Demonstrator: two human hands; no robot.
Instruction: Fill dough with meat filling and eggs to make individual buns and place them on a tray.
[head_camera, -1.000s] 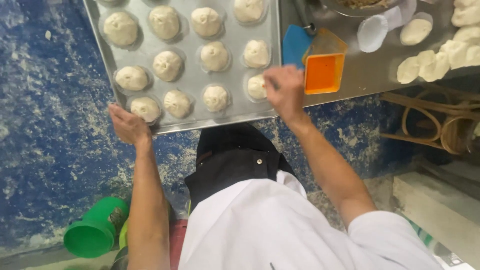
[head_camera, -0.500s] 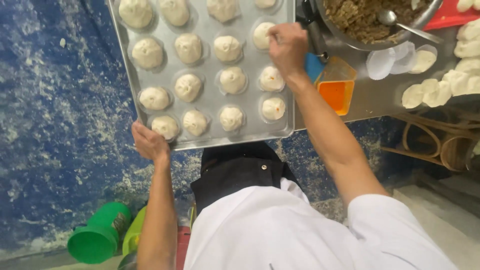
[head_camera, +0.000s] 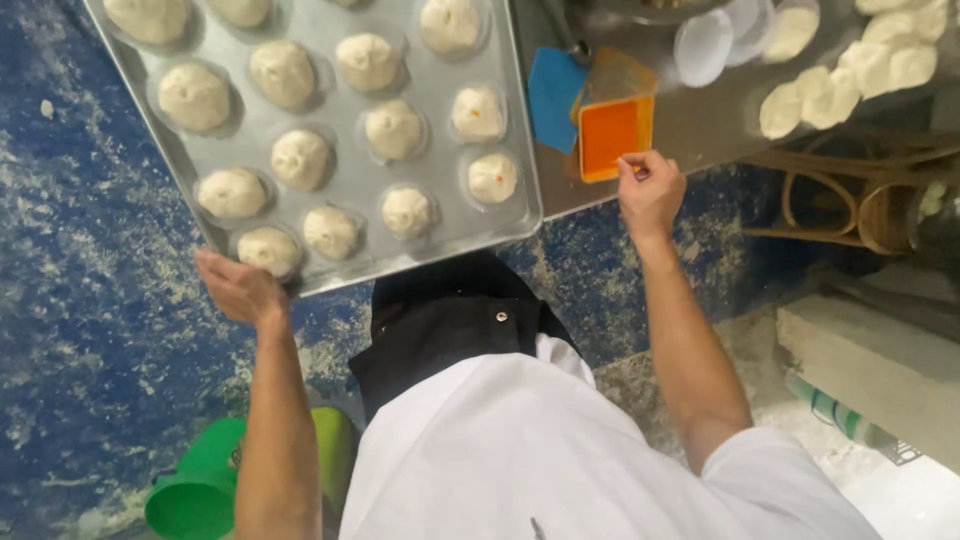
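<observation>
From my remote view I see the left hand (head_camera: 240, 288) spread open, palm up, with its fingers under the near corner of the metal tray (head_camera: 440, 205), which sticks out over the table edge; I judge the hand supports the tray there, though the contact itself is hidden. The right hand (head_camera: 650, 188) is loosely curled, with thumb and forefinger pinched together at the near edge of the orange square container (head_camera: 614, 135); I cannot tell if it pinches the rim or something small. Just to the left of this hand is a blue scraper (head_camera: 555, 98). About progress, I judge the tray is nearly full: I count thirteen dough balls (head_camera: 302, 158) on it in view, sitting in rows, and the top of the tray is cut by the picture, so there may be more. Beyond the right hand and to its right, about five flat dough pieces (head_camera: 825, 90) lie on the steel table (head_camera: 700, 125), not filled yet as it seems, so some work is left. There are also two or three clear round lids (head_camera: 703, 45). Below the left arm, on the floor, one green bucket (head_camera: 200, 490) stands.
</observation>
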